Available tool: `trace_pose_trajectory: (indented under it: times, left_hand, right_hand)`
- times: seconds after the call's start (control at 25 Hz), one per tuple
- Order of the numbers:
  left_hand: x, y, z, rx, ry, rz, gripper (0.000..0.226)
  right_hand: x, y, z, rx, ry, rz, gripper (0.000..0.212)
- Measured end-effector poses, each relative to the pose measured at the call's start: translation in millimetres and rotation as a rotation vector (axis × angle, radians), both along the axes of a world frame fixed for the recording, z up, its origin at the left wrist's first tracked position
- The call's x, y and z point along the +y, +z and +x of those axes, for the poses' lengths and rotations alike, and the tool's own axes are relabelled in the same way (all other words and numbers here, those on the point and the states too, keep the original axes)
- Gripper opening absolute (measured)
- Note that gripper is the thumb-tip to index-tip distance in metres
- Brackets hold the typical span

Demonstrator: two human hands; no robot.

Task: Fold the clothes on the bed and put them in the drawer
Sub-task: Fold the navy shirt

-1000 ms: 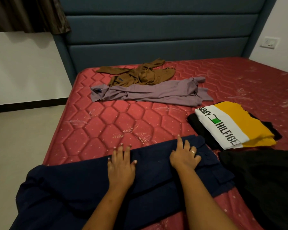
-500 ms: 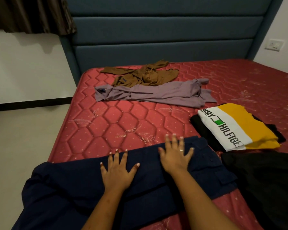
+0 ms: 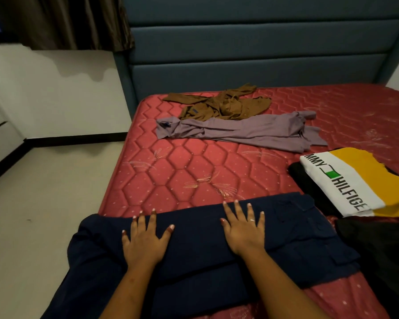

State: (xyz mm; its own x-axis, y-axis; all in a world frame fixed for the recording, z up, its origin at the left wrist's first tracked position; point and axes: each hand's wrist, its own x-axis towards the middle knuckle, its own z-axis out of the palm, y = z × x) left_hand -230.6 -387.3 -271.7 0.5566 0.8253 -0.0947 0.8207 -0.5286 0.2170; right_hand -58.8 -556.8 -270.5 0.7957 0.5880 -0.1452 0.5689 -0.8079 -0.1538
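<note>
A navy blue garment (image 3: 198, 247) lies across the near edge of the red mattress (image 3: 182, 171), its left end hanging over the side. My left hand (image 3: 145, 240) presses flat on it with fingers spread. My right hand (image 3: 244, 229), wearing a ring, lies flat on the cloth further right. A folded white and yellow T-shirt (image 3: 350, 180) sits on a black garment at the right. A lilac shirt (image 3: 247, 131) and a brown shirt (image 3: 221, 104) lie unfolded near the headboard.
A dark blue padded headboard (image 3: 251, 54) stands at the far end. Another black garment (image 3: 382, 249) lies at the near right. Pale floor (image 3: 37, 203) runs along the bed's left side, under a dark curtain (image 3: 62, 21). No drawer is in view.
Both hands have slid apart along the navy garment and now lie flatter with fingers spread. The camera has turned slightly left.
</note>
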Motion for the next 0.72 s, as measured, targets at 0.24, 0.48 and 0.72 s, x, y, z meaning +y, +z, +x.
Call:
trace_pose_trajectory:
  times: [0.24,0.48,0.72]
  left_hand:
    - [29.3,-6.0,-47.8,-0.055,0.119,0.038,0.078]
    - [18.1,11.9,-49.8,-0.02,0.219,0.096,0.062]
    - [-48.4,14.9,19.0,-0.054,-0.17,-0.145,0.055]
  right_hand:
    - [35.4,3.1,-56.5,-0.081,0.298,0.098,0.075]
    - [60.0,-1.4,-81.5,0.023,0.477,0.071,0.1]
    - [41.5,1.5,-47.8,0.022,0.518,0.044,0.07]
